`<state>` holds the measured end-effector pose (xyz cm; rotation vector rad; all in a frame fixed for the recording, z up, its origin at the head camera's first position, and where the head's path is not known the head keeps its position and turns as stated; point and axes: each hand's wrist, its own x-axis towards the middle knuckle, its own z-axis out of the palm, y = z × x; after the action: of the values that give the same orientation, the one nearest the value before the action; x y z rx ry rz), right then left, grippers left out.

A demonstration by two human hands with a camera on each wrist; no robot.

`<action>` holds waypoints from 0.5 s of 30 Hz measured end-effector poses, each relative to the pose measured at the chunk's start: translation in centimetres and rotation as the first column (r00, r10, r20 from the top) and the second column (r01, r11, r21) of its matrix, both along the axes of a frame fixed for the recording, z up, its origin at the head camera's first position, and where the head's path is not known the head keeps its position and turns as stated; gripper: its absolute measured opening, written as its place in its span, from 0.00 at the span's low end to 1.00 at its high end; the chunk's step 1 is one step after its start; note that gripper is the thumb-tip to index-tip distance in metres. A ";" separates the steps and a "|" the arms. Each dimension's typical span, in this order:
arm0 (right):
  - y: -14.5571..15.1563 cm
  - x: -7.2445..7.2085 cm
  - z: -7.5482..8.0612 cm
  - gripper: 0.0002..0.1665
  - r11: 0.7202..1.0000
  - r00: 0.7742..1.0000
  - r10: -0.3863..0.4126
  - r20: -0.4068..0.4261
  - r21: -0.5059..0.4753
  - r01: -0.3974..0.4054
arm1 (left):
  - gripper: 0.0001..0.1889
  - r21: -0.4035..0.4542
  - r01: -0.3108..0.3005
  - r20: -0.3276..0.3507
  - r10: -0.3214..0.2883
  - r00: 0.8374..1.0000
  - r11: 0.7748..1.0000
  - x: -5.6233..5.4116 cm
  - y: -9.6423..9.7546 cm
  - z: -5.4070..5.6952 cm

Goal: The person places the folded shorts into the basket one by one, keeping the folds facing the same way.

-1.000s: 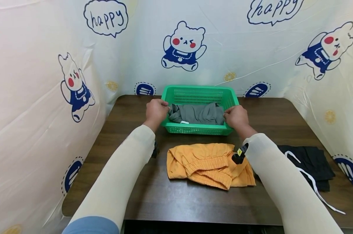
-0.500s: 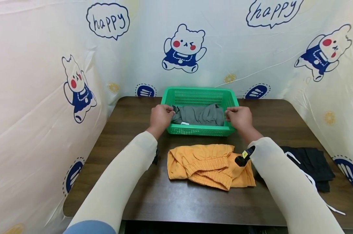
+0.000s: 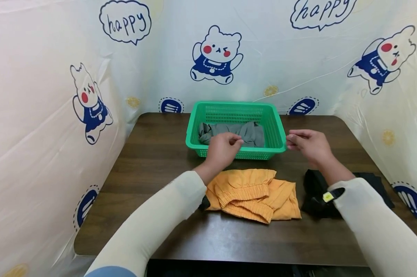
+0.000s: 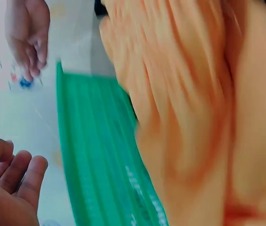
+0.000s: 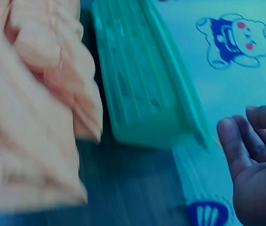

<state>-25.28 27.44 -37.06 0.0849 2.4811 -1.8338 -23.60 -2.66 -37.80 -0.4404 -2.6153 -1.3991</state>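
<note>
A grey folded garment [image 3: 230,132] lies inside the green plastic basket [image 3: 281,129] at the back of the table. My left hand [image 3: 223,150] hovers in front of the basket, overlapping its front rim in the head view, fingers loosely bent and holding nothing. Just right of the basket's corner is my right hand [image 3: 310,146], likewise holding nothing, its relaxed fingers also visible in the right wrist view. Nearer the front, orange elastic-waist pants [image 3: 253,196] lie folded below the left hand. A black folded garment [image 3: 377,186] is partly hidden under the right forearm.
The brown wooden table [image 3: 132,192] carries everything, its front edge close to the body. Behind and at both sides hangs a pale curtain [image 3: 173,50] printed with cartoon bears, right behind the basket.
Both hands have left the basket and the grey garment. The left hand moved right across the basket's front; the right hand moved right, away from the basket.
</note>
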 end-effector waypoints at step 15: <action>14.3 5.0 -1.3 0.33 0.840 0.996 0.003 0.086 0.541 -0.049 | 0.15 0.318 0.028 0.574 -0.216 0.790 0.948 6.9 10.8 -2.2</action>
<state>-20.29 41.73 -38.39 0.1433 2.8372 -1.0309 -16.67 8.14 -39.99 -0.1301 -2.7791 -2.2556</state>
